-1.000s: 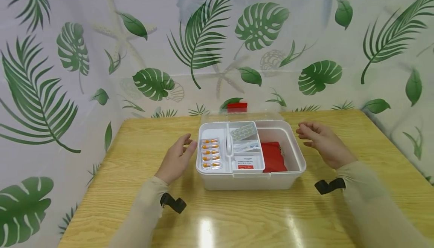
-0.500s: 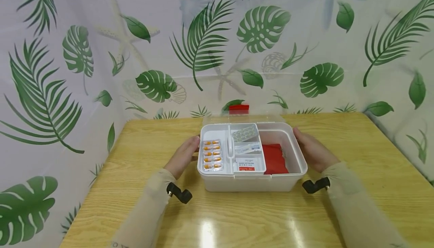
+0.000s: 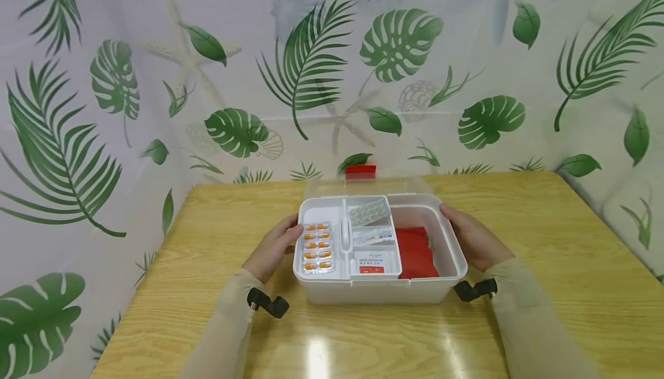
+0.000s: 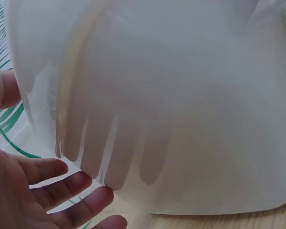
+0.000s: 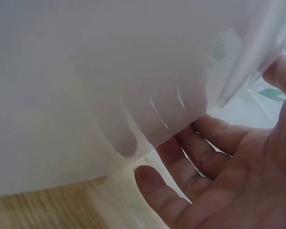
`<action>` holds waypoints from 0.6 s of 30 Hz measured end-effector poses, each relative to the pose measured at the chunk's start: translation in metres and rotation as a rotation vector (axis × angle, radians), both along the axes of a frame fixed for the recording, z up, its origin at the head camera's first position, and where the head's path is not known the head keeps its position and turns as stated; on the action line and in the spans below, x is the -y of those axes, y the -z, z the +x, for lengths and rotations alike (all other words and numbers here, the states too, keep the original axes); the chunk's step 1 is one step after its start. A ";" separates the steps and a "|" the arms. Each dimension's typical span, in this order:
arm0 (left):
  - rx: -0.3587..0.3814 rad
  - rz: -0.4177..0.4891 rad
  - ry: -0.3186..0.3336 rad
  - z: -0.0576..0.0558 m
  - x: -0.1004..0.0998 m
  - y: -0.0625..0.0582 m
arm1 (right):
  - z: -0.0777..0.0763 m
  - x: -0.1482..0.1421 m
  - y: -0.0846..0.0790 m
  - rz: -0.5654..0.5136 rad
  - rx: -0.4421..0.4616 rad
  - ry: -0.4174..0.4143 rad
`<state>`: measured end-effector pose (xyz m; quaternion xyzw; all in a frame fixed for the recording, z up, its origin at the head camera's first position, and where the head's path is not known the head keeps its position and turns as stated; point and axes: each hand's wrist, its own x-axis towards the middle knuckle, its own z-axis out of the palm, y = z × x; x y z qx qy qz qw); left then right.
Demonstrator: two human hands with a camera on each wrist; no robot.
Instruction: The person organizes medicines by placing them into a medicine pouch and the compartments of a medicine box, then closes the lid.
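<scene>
A white plastic medicine box [image 3: 373,294] stands on the table between my hands, its clear lid [image 3: 323,186] folded back. My left hand [image 3: 270,250] touches the left end, thumb by the rim; in the left wrist view its fairly straight fingertips [image 4: 99,188] meet the glossy wall. My right hand [image 3: 474,241] rests against the right end, and some fingertips are hidden by the wall in the right wrist view. The inner tray [image 3: 324,209] bears orange-and-white capsules in a blister pack [image 3: 317,249], another blister pack [image 3: 369,212] and small packets [image 3: 370,261]. A red pouch [image 3: 417,253] lies in the box's right side.
The wooden table [image 3: 218,212] reaches back to a leaf-patterned cloth [image 3: 311,137]. At the lid's far edge is a red tab [image 3: 360,171]. A black wrist device [image 3: 268,302] sits at my left wrist, and another [image 3: 475,290] at my right.
Both hands have come in from beside the box to touch its ends. Over the last half second, the box has shifted towards me and slightly left.
</scene>
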<state>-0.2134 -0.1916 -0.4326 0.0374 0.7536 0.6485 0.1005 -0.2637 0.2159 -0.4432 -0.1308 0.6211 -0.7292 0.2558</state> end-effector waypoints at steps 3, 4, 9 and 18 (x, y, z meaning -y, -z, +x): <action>-0.011 -0.011 0.003 0.001 0.004 0.001 | 0.001 0.001 0.000 -0.010 0.007 -0.028; -0.013 -0.016 0.002 0.001 0.005 0.002 | 0.001 0.001 0.000 -0.010 0.007 -0.037; -0.016 -0.038 -0.010 0.000 0.005 0.002 | 0.002 -0.002 0.000 -0.032 0.015 -0.110; -0.009 -0.015 0.019 -0.001 0.004 0.001 | 0.001 -0.002 -0.001 -0.098 0.008 -0.187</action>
